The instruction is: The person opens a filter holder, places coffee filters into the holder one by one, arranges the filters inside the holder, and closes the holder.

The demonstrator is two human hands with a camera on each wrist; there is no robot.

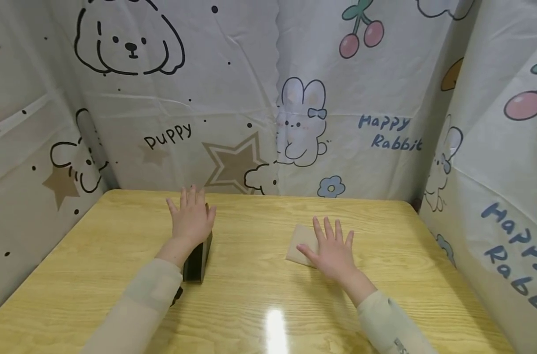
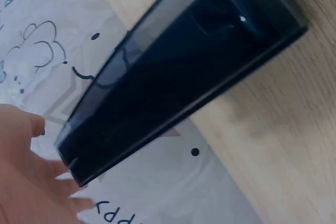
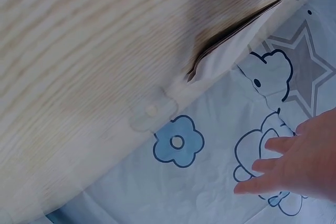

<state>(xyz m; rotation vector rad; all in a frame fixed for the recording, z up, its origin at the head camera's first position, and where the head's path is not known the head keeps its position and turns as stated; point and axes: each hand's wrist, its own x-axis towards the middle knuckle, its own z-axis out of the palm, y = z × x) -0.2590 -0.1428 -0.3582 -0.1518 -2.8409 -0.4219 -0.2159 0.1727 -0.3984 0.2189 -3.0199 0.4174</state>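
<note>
My left hand (image 1: 191, 223) is held over the table with its fingers spread, overlapping the far end of a glossy black box-like holder (image 1: 197, 263). In the left wrist view the holder (image 2: 157, 85) looks long and narrow, with an open side and thin walls, and the left fingers show past its far end. Farther right, my right hand (image 1: 335, 253) has its fingers fanned out and overlaps a thin beige square (image 1: 298, 243), like a folded napkin or paper. Seen edge-on in the right wrist view, that square (image 3: 231, 51) has separate layers. Neither hand grips anything.
Light wood tabletop (image 1: 246, 275) carries both items. A printed white cloth (image 1: 233, 98) hangs behind it, with side cloths at left and right. A small black part (image 1: 177, 296) shows beside the left sleeve.
</note>
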